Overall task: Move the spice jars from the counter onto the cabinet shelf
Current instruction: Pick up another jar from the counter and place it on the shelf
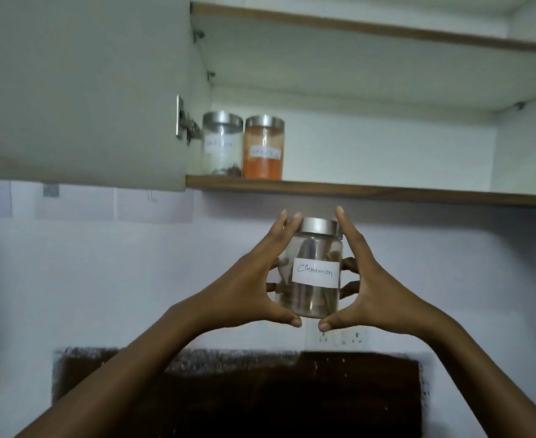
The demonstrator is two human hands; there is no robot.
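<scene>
Both arms raised, left hand [247, 279] and right hand [377, 286] cupped facing each other, thumbs nearly touching below, fingers pointing up, clasping the cinnamon jar [312, 270].

I hold the clear cinnamon jar [314, 267] upright below the shelf [371, 191]; on the shelf's left end stand a white-filled jar [222, 143] and, touching it, an orange-filled jar [263, 147].
</scene>
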